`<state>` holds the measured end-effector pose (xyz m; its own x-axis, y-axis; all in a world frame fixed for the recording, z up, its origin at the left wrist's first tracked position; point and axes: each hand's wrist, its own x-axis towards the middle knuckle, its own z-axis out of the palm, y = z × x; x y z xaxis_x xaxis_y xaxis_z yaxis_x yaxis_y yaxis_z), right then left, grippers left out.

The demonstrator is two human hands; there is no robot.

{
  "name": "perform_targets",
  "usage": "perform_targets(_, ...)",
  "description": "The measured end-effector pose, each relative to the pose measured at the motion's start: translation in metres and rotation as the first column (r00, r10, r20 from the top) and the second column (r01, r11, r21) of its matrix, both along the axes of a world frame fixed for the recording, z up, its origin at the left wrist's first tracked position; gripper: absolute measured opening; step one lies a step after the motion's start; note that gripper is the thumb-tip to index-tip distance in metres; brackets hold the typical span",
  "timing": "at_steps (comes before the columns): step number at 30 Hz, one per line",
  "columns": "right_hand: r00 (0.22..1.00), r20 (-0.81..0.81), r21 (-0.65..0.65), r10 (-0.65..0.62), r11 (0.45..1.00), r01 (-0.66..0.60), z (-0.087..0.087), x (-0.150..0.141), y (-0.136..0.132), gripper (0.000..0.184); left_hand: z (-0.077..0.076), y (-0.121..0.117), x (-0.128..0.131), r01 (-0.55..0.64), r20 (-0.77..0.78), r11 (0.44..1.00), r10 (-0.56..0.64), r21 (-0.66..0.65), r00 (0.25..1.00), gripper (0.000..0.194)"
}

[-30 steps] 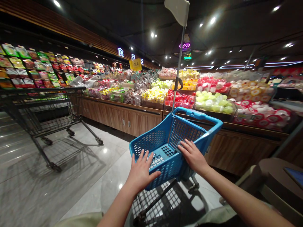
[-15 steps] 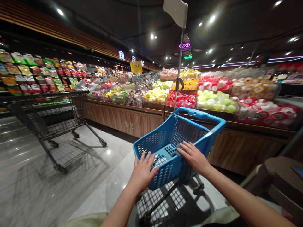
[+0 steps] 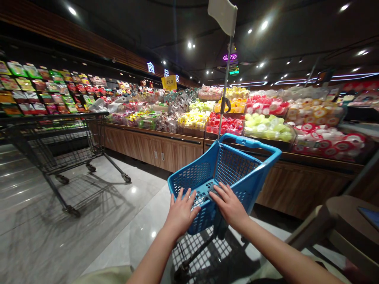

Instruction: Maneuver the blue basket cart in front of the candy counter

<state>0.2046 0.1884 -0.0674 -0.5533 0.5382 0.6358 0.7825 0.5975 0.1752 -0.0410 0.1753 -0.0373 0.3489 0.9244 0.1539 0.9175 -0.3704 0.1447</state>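
Note:
A small blue plastic shopping cart stands in front of me, its handle on the far side. My left hand lies over the near rim, fingers spread and pointing into the basket. My right hand rests further right on the same rim, fingers stretched out. Beneath it a dark grey thing, perhaps cloth or a strap, lies over the rim, and a dark piece hangs down outside. My right palm hides part of it. A thin pole with a white flag rises from the cart.
Behind the cart runs a wooden display counter heaped with wrapped sweets and jelly cups. A larger black wire cart stands at left, before shelves of packets. A brown stool-like piece is at the right.
My right hand has slid left along the rim, closer to my left hand, and the dark grey thing has shifted left with it. The left hand has barely moved.

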Motion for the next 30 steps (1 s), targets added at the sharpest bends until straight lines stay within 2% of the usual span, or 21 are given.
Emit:
perform_targets(4,0.999,0.023,-0.005,0.044,0.999,-0.044,0.003,-0.001,-0.001,0.048,0.0,-0.002,-0.005,-0.003,0.004,1.0,0.003,0.006,1.0,0.06)
perform_targets(8,0.989,0.123,-0.039,0.079,0.996,-0.075,0.011,0.015,0.003,0.052,-0.002,-0.004,-0.009,0.002,0.0,1.0,-0.002,0.012,1.0,0.056)
perform_targets(12,0.988,0.153,-0.04,0.038,0.999,-0.032,0.016,0.039,0.01,0.054,-0.004,-0.005,-0.011,0.007,0.013,1.0,-0.007,0.024,1.0,0.057)
perform_targets(16,0.996,0.09,-0.026,-0.015,1.0,0.018,0.015,0.051,0.015,0.05,-0.003,-0.005,-0.01,0.014,0.01,1.0,-0.014,-0.001,1.0,0.056)
perform_targets(21,1.0,-0.027,-0.01,-0.01,1.0,0.01,0.009,0.027,0.008,0.046,-0.002,-0.004,-0.006,0.009,0.009,1.0,-0.009,-0.017,1.0,0.06)
perform_targets(27,0.996,-0.038,-0.04,0.078,0.996,-0.08,-0.003,-0.02,-0.01,0.048,-0.002,-0.005,-0.006,0.023,0.017,1.0,-0.023,-0.011,1.0,0.071)
perform_targets(30,0.994,-0.026,-0.049,0.103,0.993,-0.104,-0.005,-0.032,-0.015,0.05,-0.002,-0.006,-0.009,0.028,0.012,1.0,-0.028,-0.006,1.0,0.082)
